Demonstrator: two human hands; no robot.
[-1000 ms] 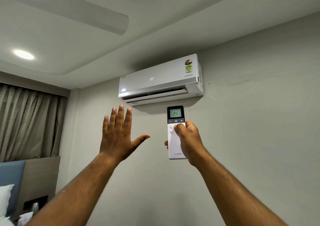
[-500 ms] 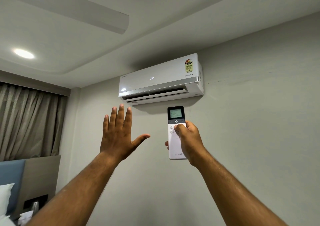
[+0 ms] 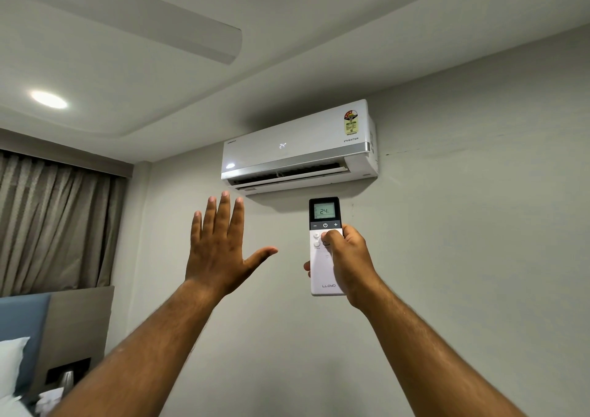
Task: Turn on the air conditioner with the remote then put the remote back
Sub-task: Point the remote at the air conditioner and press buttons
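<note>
White slim plastic remote (image 3: 325, 257) w/ dark top section, held upright in right hand (image 3: 349, 266), raised toward wall just below AC. Fingers wrap its back and right edge, thumb (image 3: 332, 236) lies across the white button area below the power key. Remote LCD reads 24; "LLOYD" printed at its lower end.

White rectangular wall-mounted split AC unit (image 3: 298, 146) w/ grey trim strip, high on pale grey wall (image 3: 479, 225). Front panel shows lit 24; bottom louvre stands ajar, dark slot visible. Yellow/red energy sticker (image 3: 350, 123) at upper right corner, "INVERTER" below it.

Left hand (image 3: 220, 250) empty, palm facing away, fingers straight up and close together, thumb out to the right. It sits below left end of AC, well apart from remote; touches nothing.

Nothing between remote and AC; line of sight clear.

Surroundings: round recessed ceiling light (image 3: 49, 99), lit, upper left. Long pale ceiling-fan blade (image 3: 143, 20) overhead, near top edge. Beige pleated curtain (image 3: 54, 225) at left. Below it, blue padded headboard (image 3: 22, 324) beside a grey-brown panel, white pillow (image 3: 11, 362) at lower-left edge. Small metallic item in a dark niche nearby, too small to ID.
</note>
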